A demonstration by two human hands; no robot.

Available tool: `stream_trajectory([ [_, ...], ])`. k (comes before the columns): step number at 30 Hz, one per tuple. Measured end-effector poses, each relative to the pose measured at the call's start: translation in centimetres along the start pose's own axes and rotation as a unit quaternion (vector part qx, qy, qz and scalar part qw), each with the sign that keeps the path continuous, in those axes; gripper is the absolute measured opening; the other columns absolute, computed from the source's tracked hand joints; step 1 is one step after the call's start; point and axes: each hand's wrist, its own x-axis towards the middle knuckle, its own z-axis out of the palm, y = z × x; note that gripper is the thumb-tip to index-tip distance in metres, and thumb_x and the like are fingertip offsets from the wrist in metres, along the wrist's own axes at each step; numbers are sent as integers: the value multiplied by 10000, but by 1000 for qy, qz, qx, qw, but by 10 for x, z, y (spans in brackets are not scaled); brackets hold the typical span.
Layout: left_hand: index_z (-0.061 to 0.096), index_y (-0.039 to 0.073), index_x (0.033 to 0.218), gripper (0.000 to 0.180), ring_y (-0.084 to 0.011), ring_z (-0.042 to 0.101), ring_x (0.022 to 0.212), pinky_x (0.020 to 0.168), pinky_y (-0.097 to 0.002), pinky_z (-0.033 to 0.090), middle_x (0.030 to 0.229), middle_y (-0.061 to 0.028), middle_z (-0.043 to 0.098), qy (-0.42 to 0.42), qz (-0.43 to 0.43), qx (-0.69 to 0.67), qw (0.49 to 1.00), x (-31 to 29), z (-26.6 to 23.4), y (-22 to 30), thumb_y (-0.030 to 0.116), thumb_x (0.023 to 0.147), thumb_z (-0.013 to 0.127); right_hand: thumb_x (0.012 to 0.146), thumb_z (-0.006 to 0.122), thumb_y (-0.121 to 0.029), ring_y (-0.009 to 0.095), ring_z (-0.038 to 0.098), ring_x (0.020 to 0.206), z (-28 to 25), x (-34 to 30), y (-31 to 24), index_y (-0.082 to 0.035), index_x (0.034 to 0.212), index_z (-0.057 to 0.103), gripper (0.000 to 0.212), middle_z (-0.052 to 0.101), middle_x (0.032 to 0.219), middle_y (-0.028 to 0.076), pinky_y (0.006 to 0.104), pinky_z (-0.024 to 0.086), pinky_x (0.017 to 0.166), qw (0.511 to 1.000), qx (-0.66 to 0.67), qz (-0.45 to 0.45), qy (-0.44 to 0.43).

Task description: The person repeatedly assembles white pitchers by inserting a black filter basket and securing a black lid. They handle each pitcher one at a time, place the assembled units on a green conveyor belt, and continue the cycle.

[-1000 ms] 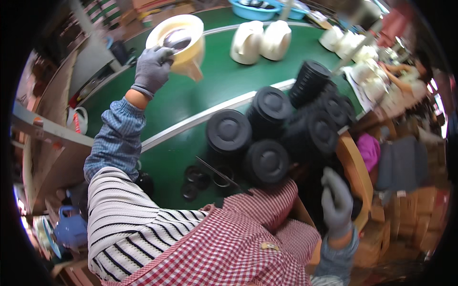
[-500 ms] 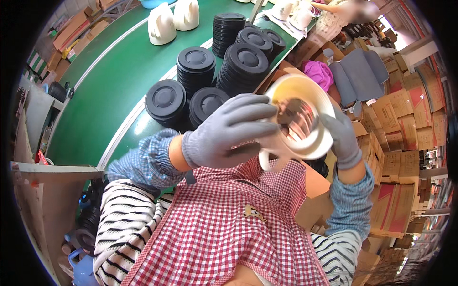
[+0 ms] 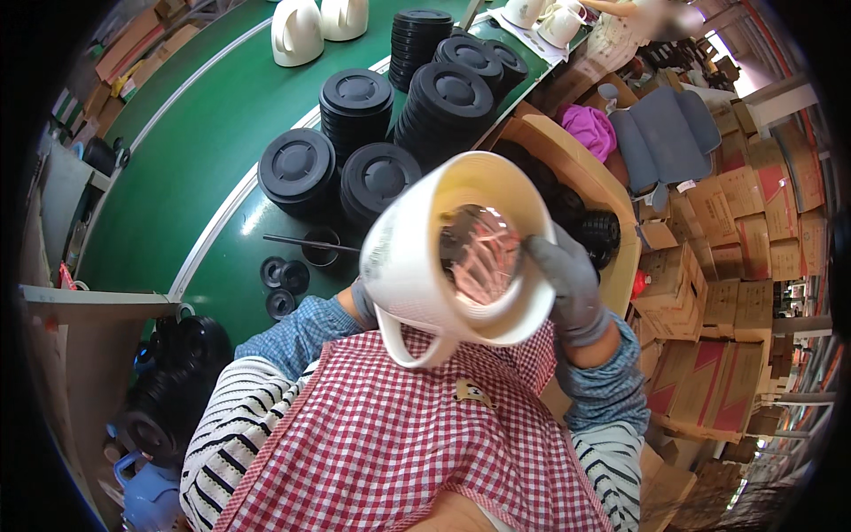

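Note:
A white jug body (image 3: 403, 244) with a loop handle (image 3: 415, 348) is tilted in front of my chest, its wide mouth turned toward me. Inside the mouth is a shiny, mirror-like liner (image 3: 486, 257) with pinkish reflections. My right hand (image 3: 572, 293), in a grey glove, grips the rim on the right. Only a sliver of my gloved left hand (image 3: 362, 303) shows behind the jug; its fingers are hidden. Stacks of black round lids (image 3: 297, 166) stand on the green surface just beyond the jug.
Small black rings (image 3: 284, 277) lie beside a black cup-like part (image 3: 321, 248) and a thin dark rod (image 3: 288, 238). An open carton (image 3: 612, 186) holds black parts at the right. White jugs (image 3: 299, 34) stand on the green belt (image 3: 195, 133). Another person (image 3: 612, 31) is at far right.
The jug has moved left and nearer to me, and its side and handle show more. My left hand has gone from the jug's front left to behind it.

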Motion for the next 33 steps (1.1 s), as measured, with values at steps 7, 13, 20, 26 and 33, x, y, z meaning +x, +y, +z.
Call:
stream_trajectory([
  [7, 563, 10, 1432, 479, -272, 569, 1332, 1137, -478, 450, 1443, -176, 595, 57, 88, 10, 994, -53, -18, 37, 201, 999, 640, 1031, 587, -252, 182, 648, 1089, 49, 38, 24, 66, 1472, 453, 560, 667, 1221, 149, 327, 518, 976, 996, -27, 76, -46],
  [13, 556, 13, 1439, 483, -270, 571, 1331, 1134, -473, 453, 1445, -174, 594, 102, 137, 27, 985, -83, -26, 58, 207, 1004, 636, 834, 759, -617, 394, 506, 1380, 11, 165, -2, 0, 1504, 467, 957, 509, 1487, 272, 456, 404, 1157, 821, -482, -305, 29],
  [20, 547, 17, 1447, 486, -267, 573, 1330, 1131, -467, 457, 1446, -172, 593, 124, 130, 33, 983, -82, -32, 78, 214, 1010, 630, 620, 721, -857, 471, 134, 1559, 13, 285, -9, -228, 1664, 174, 1336, 88, 1717, 212, 522, 187, 1259, 740, -667, 43, 74],
  [26, 540, 20, 1453, 490, -265, 574, 1329, 1128, -462, 460, 1448, -169, 593, 134, 120, 30, 983, -76, -38, 84, 220, 1015, 625, 612, 795, -726, 436, 266, 1518, 11, 296, 2, -281, 1636, 279, 1230, 211, 1701, 139, 565, 292, 1196, 769, -635, 26, 67],
  [33, 532, 23, 1461, 493, -263, 576, 1328, 1125, -456, 463, 1449, -167, 592, 118, 95, 38, 988, -56, -36, 81, 228, 1021, 619, 672, 818, -613, 414, 350, 1477, -20, 260, 1, -150, 1552, 443, 1064, 359, 1623, 192, 484, 299, 1215, 785, -568, -213, 131],
])
